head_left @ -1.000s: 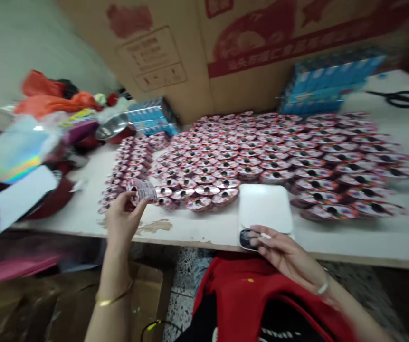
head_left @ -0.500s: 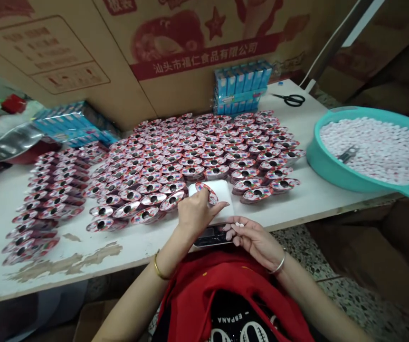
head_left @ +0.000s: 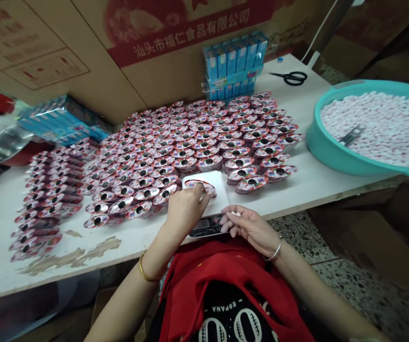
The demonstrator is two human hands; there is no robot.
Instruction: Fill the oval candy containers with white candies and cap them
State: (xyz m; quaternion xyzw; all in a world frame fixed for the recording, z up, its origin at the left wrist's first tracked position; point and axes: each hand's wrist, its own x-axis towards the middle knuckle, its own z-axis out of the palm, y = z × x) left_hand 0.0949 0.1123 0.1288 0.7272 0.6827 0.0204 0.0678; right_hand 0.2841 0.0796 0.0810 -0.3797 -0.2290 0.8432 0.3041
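Note:
My left hand point(head_left: 186, 204) is closed, fingertips right at the dark round hole of an oval red-and-white packet point(head_left: 209, 189). This packet stands on the white plate of a kitchen scale point(head_left: 222, 192). Whatever the left fingers pinch is hidden. My right hand point(head_left: 252, 225), palm up and fingers curled, holds several small white candies point(head_left: 235, 214) beside the scale's black panel point(head_left: 201, 230). Around the scale, many similar packets point(head_left: 204, 135) stand close together in rows, holes upward.
A turquoise basin point(head_left: 347, 159) full of white candies, with a metal tool point(head_left: 353, 135) on them, is at the right. Black scissors point(head_left: 294, 78) lie at the back. Blue boxes point(head_left: 231, 59), a steel bowl point(head_left: 8, 145) and a large carton point(head_left: 168, 76) border the table.
My left fingers have curled in from a thumb-out pose and now reach the packet's hole. The packet sits slightly left on the scale. My right hand still holds candies. The view has shifted.

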